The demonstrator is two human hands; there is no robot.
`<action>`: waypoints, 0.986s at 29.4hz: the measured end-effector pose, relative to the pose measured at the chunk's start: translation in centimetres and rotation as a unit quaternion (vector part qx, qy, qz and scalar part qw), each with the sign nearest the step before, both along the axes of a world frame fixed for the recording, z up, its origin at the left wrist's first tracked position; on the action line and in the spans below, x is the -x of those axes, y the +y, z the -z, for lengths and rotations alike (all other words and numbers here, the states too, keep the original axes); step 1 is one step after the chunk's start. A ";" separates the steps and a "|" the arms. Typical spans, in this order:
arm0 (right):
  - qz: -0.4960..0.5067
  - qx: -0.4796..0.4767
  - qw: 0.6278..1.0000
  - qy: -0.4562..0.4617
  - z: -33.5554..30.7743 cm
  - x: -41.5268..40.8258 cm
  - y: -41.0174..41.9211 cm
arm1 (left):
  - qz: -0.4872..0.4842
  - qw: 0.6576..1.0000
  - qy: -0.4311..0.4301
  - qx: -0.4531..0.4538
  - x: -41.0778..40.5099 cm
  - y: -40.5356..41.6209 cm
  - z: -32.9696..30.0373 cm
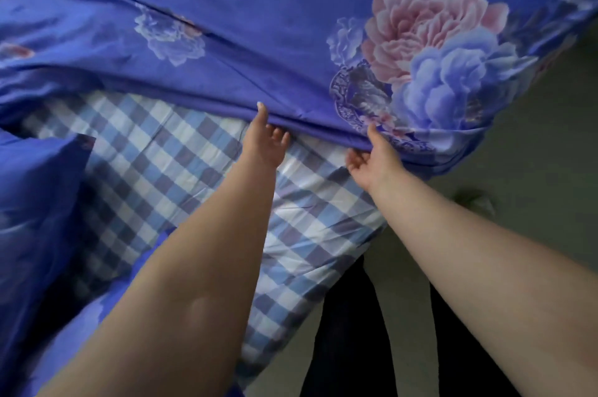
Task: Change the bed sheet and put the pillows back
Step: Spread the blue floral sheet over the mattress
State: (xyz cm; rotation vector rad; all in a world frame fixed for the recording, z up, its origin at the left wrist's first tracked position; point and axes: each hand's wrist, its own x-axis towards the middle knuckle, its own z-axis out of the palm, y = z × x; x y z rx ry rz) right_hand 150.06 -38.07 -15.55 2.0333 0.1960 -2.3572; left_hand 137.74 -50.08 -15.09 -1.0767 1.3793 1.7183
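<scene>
We see the bed (226, 267) covered by a checked sheet (155, 150); beyond our gripping hands the blue floral sheet (259, 24) lies over it.

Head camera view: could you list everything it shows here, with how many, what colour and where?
floral sheet: one, blue with pink and pale blue flowers, across the top, its edge lifted.
checked sheet: one, blue, purple and white squares, on the bed under the floral one.
blue pillow: one, blue, at the left edge, lying on the checked sheet.
floor: grey-green, at the right.
small object: one, greyish, on the floor at right; too blurred to name.
dark trousers: the person's legs, bottom centre.
left hand: holds the floral sheet's edge.
right hand: pinches the same edge, further right.
</scene>
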 end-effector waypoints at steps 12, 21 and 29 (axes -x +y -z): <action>0.282 -0.023 0.956 0.081 -3.3 0.6 -1.3 | -0.061 0.998 0.024 0.009 4.1 -1.0 -0.6; 0.204 -0.069 0.968 0.127 -3.7 2.0 0.6 | 0.090 0.991 0.065 0.077 3.4 -2.3 -0.3; -0.096 -0.026 0.994 0.041 -2.3 -0.6 -11.0 | 0.170 0.968 0.088 0.163 -11.1 -7.7 -3.1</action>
